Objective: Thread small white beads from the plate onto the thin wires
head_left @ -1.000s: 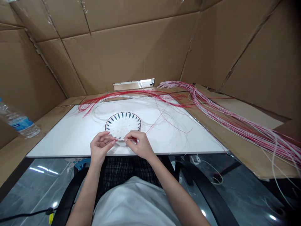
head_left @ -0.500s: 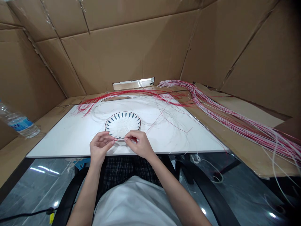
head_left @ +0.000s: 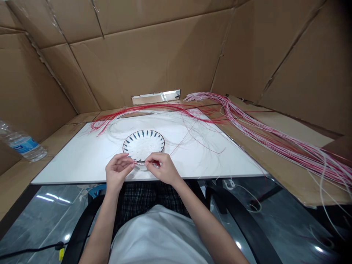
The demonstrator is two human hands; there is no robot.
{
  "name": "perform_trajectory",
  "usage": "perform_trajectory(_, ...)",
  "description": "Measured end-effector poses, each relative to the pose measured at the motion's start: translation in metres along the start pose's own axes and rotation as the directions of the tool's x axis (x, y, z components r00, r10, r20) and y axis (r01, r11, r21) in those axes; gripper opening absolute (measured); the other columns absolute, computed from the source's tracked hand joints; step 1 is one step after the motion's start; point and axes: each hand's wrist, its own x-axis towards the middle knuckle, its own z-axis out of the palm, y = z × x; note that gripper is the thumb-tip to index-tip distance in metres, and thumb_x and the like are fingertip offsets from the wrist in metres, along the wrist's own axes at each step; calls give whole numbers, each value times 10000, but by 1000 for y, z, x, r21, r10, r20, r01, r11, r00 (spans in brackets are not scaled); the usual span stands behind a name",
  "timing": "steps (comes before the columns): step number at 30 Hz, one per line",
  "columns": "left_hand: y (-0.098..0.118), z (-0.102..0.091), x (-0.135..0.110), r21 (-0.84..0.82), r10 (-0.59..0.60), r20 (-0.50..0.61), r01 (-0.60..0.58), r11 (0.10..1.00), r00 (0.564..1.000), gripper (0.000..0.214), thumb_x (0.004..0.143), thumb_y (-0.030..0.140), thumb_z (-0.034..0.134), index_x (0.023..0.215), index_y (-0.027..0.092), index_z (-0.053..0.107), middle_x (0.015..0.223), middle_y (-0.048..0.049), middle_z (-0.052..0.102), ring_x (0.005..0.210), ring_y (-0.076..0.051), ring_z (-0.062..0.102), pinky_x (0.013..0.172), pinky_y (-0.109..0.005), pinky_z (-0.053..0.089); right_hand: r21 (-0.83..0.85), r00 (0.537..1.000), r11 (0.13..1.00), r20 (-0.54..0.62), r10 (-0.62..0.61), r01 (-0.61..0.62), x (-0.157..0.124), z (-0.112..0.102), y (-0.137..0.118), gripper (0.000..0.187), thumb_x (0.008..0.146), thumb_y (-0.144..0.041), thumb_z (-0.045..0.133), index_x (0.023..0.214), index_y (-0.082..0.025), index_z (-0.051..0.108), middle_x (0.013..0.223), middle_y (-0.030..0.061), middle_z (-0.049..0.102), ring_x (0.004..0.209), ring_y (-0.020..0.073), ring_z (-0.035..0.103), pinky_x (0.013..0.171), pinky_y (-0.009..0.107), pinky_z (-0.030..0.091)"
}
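Between my hands a red thread with a short row of tiny white beads [head_left: 141, 164] is stretched level at the near rim of the plate. My left hand [head_left: 118, 169] pinches its left end between thumb and forefinger, with the other fingers loosely curled. On the right end, the thumb and forefinger of my right hand [head_left: 161, 167] are closed in a pinch. Just beyond them sits a round plate [head_left: 162, 141] with dark leaf-like marks round the rim and small white bits heaped inside, too small to tell apart. My fingertips hide part of its near edge.
Red and white threads [head_left: 143, 108] lie along the back of the white board [head_left: 68, 161]. A thick bundle of pink and white cords [head_left: 264, 137] runs down the right side. At far left stands a water bottle [head_left: 26, 145]. Cardboard walls [head_left: 154, 58] enclose the table.
Both hands keep their pinch in nearly the same place. More of the white bead row shows between the fingertips, slightly below the plate's rim.
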Motion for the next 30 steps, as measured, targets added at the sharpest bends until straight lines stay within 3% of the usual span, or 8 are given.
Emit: perform_trajectory(30, 1, 0, 0, -1, -33, 32, 33, 999, 999, 318, 643, 117, 778, 931, 172, 655, 750, -30, 724, 707, -155, 702, 700, -269, 595, -13, 999, 999, -30, 35, -36, 0, 0, 1, 119, 727, -133, 544, 653, -145, 635, 606, -1, 599, 530, 91, 476, 527, 211, 371)
